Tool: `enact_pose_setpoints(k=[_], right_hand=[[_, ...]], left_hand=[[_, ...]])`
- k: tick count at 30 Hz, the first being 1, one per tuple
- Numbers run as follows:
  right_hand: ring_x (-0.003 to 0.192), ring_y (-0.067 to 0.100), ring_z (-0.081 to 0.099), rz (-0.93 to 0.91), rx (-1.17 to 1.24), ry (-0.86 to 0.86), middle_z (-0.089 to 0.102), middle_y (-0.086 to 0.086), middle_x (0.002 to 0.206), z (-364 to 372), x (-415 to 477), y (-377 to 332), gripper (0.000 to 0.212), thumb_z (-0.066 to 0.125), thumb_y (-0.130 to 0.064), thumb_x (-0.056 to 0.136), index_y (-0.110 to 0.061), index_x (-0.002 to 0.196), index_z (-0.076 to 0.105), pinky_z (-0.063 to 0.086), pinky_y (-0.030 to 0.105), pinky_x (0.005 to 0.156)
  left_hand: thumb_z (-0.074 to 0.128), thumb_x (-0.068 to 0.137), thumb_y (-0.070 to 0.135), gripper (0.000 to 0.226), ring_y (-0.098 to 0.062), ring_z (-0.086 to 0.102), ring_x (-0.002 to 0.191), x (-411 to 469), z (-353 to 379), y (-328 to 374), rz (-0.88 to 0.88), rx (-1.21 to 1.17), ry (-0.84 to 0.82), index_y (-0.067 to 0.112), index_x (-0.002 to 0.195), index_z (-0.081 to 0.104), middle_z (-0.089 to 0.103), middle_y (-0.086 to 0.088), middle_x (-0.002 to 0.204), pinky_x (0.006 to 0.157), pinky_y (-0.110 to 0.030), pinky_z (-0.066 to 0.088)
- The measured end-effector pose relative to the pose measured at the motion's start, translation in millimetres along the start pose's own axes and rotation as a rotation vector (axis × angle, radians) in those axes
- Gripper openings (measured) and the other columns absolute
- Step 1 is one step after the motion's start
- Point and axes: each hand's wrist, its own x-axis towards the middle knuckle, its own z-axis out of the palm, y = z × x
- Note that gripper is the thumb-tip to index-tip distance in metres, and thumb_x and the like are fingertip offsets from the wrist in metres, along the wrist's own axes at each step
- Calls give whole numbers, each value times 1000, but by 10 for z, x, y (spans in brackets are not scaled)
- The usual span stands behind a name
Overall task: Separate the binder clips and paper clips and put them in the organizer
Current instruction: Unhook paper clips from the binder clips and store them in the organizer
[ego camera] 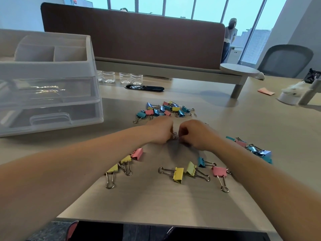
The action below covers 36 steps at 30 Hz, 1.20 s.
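My left hand point(160, 131) and my right hand point(194, 134) meet at the table's middle, both curled around a small bunch of silver paper clips point(174, 136) between the fingertips. Beyond the hands lies a heap of coloured binder clips point(165, 109). More binder clips lie near me: yellow and pink ones point(125, 162) under my left forearm, a row point(192, 171) in front, and blue and pink ones point(251, 148) to the right. The translucent organizer point(48, 87), with open top compartments and two drawers, stands at the left.
A brown desk divider point(135, 35) runs across the back. Small clear cups point(119, 78) and a black cable slot point(144, 88) sit behind the heap. A tape roll point(287, 99) and pink notes point(265, 91) lie far right. A grey chair point(284, 61) stands beyond the table.
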Motion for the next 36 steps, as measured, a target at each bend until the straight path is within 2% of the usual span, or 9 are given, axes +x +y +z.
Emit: enact_pose_setpoints(k=[2,5,7,11,13,19,25,33,36], right_hand=[[87,15,57,4,18,23,60,-5,91,18,-2,5,12,66,-22,90,-27,83,59,46,26,74],[86,14,55,-10,24,48,59,-6,90,34,2,2,12,67,-22,89,-27,84,58,41,23,68],[85,13,54,-22,22,52,57,-7,91,29,8,-16,10,69,-23,89,-26,88,59,39,20,65],[89,13,54,-14,2,12,55,-6,97,-6,61,-73,23,70,-23,89,-19,111,63,43,23,75],[89,13,53,-15,-24,-24,57,-4,98,-30,104,-92,24,69,-22,90,-15,113,66,41,24,76],[87,16,59,55,-29,-70,64,-2,90,-33,211,-142,13,69,-19,90,-14,101,71,45,26,77],[96,23,66,110,-48,-108,72,9,98,7,250,-176,16,64,-16,93,-6,101,73,54,38,90],[96,23,66,179,-21,-35,70,9,99,75,187,-245,12,62,-15,92,-8,93,71,56,36,86],[84,23,67,216,69,-26,72,15,98,63,148,-250,13,63,-12,90,-4,91,72,56,36,82]], left_hand=[[55,97,11,18,-19,66,70,-15,-12,-42,3,-89,-8,3,103,69,64,-2,70,72,-34,56],[54,97,12,18,-12,64,57,-22,-15,-89,-9,-169,-18,3,100,69,66,-3,65,61,-26,55],[55,97,13,18,-10,62,54,-24,-17,-113,-19,-177,-19,3,99,69,67,-4,65,58,-22,53],[55,98,12,17,-11,62,53,-5,-27,-123,-47,-204,-40,3,100,69,67,-5,66,57,-22,55],[54,98,12,17,-12,63,54,8,-44,-128,-64,-224,-60,4,102,69,67,-5,66,55,-20,55],[54,98,14,19,-13,64,58,28,-73,-150,-93,-261,-94,4,104,70,70,-8,73,55,-20,55],[54,99,13,19,-14,64,61,37,-53,-167,-98,-257,-96,5,103,70,71,-9,77,57,-21,54],[57,95,17,16,-11,58,65,-23,-32,-162,-52,-172,12,13,97,73,59,10,65,75,-33,55],[58,93,16,18,-12,58,65,-93,-73,-166,-31,-181,38,13,83,72,62,5,67,66,-31,53]])
